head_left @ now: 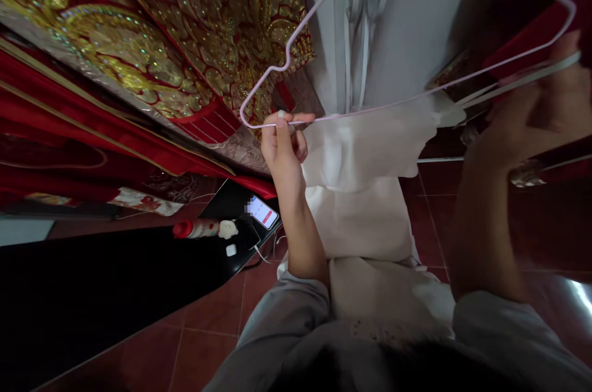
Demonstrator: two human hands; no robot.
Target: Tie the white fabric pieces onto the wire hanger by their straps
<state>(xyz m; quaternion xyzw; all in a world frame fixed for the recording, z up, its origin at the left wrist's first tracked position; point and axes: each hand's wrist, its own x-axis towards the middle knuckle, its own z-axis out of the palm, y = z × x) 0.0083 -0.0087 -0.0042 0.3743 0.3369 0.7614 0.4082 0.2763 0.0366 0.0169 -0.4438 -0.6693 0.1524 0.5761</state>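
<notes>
A pale pink clothes hanger [287, 53] spans the upper middle of the head view. My left hand [284, 142] is closed around its lower bar close to the left corner, with a pale band on one finger. Cream cloth [356, 151] hangs just below the bar, and a whitish strap [522, 79] runs from its upper right side. That strap passes through my right hand [531, 111], which is bent around it near the hanger's right end. Motion blurs the right fingers.
Red garments with gold sequins [185, 28] hang at left. Behind the hanger stands a grey-white panel [416, 10] with white strips. A black table [139, 293] bears a lit phone [266, 213], a red-capped bottle [197, 229] and a small white case [231, 250]. The floor [208, 299] has red tiles.
</notes>
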